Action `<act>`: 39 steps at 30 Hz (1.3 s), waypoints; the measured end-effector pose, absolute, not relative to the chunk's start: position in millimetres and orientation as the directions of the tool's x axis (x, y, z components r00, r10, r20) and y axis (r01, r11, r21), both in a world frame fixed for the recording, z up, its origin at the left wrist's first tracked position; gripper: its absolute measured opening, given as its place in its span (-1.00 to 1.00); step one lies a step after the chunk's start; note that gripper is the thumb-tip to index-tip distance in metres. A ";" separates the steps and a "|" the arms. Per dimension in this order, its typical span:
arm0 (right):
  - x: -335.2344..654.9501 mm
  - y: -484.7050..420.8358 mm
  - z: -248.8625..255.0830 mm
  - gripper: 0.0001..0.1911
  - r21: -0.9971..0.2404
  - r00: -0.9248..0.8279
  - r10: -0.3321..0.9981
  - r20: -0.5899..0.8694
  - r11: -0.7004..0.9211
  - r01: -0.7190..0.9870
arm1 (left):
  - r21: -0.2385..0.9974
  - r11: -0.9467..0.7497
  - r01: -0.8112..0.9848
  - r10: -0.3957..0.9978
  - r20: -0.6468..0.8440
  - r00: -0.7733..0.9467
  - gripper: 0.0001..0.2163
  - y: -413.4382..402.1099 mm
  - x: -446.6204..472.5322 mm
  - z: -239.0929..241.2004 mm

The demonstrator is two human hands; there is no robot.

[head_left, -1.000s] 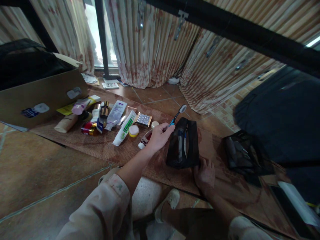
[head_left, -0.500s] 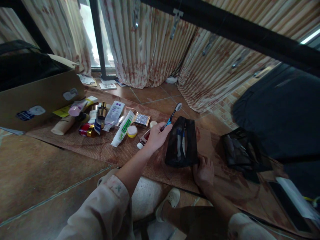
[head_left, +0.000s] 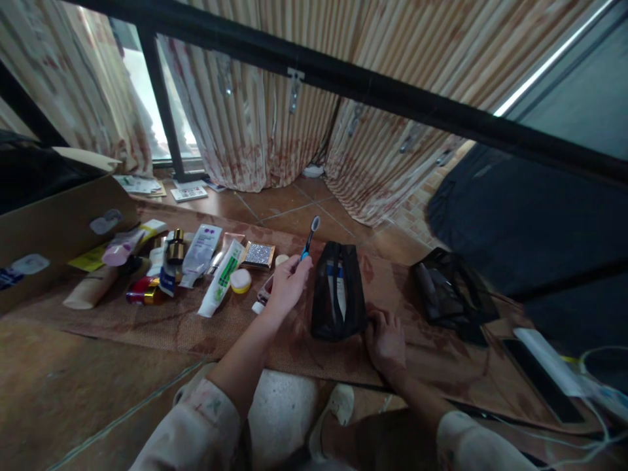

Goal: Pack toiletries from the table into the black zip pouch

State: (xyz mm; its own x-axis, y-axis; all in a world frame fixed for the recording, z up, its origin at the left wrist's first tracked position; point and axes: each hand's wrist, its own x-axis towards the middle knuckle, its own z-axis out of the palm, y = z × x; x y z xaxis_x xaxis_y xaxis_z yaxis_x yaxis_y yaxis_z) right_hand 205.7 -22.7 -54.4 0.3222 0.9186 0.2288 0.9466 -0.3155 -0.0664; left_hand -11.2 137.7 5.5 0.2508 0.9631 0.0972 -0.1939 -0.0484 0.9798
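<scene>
My left hand (head_left: 287,288) is closed on the handle of a blue toothbrush (head_left: 310,237), whose head points up and away, just left of a black mesh pouch (head_left: 337,291). The pouch stands open on a brown mat (head_left: 206,327) and shows tubes inside. My right hand (head_left: 385,340) rests at the pouch's near right corner, fingers touching its edge. Left of my left hand lie a white and green tube (head_left: 219,278), a small yellow jar (head_left: 240,280) and a glittery compact (head_left: 258,256).
Several more toiletry tubes and bottles (head_left: 161,265) lie on the mat's left. A cardboard box (head_left: 59,229) stands far left. A second black mesh pouch (head_left: 449,291) lies right, beside dark fabric (head_left: 530,229). Curtains (head_left: 275,144) hang behind; cables (head_left: 593,386) trail at right.
The view has swung right and up. My left hand has tilted the toothbrush more upright beside the pouch. My right hand stays at the pouch's corner.
</scene>
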 end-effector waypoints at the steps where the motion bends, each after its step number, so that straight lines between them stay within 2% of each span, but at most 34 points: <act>1: 205.3 -22.4 -54.3 -0.83 -0.067 0.322 0.918 0.233 -0.315 0.947 | 0.979 -0.048 -0.199 0.964 0.097 0.246 -0.64 137.3 -11.6 6.9; 11: 201.7 -18.9 -57.3 -0.83 -0.067 0.366 0.900 0.236 -0.360 0.930 | 0.986 -0.024 -0.168 0.973 0.062 0.222 -0.59 135.1 -14.2 17.7; 18: 195.8 -17.7 -51.7 -0.84 -0.147 0.397 0.888 0.231 -0.371 0.917 | 0.990 -0.032 -0.138 0.978 0.060 0.200 -0.60 129.2 -18.9 7.0; 23: 195.7 -18.4 -52.1 -0.82 -0.212 0.400 0.882 0.250 -0.354 0.911 | 0.994 0.021 -0.110 0.984 -0.001 0.180 -0.58 108.3 -30.1 1.0; 29: 188.4 -20.8 -52.1 -0.79 -0.270 0.465 0.855 0.230 -0.403 0.874 | 0.970 0.147 -0.195 0.987 -0.130 0.097 -0.56 68.0 -60.1 -4.3; 34: 171.0 -29.6 -50.5 -0.80 -0.375 0.509 0.833 0.217 -0.411 0.831 | 0.932 0.217 -0.289 0.973 -0.183 0.140 -0.60 35.6 -77.1 -4.8; 39: 151.0 -41.2 -49.2 -0.75 -0.615 0.608 0.743 0.280 -0.348 0.708 | 0.875 0.295 -0.384 0.949 -0.222 0.223 -0.60 12.6 -82.4 -2.2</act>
State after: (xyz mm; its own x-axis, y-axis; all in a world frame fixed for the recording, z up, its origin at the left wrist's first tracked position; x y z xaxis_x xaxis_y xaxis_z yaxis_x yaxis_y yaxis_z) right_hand 151.0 -41.2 -49.2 0.6082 0.7429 0.2795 0.7077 -0.3481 -0.6148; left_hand -82.4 12.6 -2.2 0.2232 0.9493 -0.2215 -0.3845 0.2946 0.8749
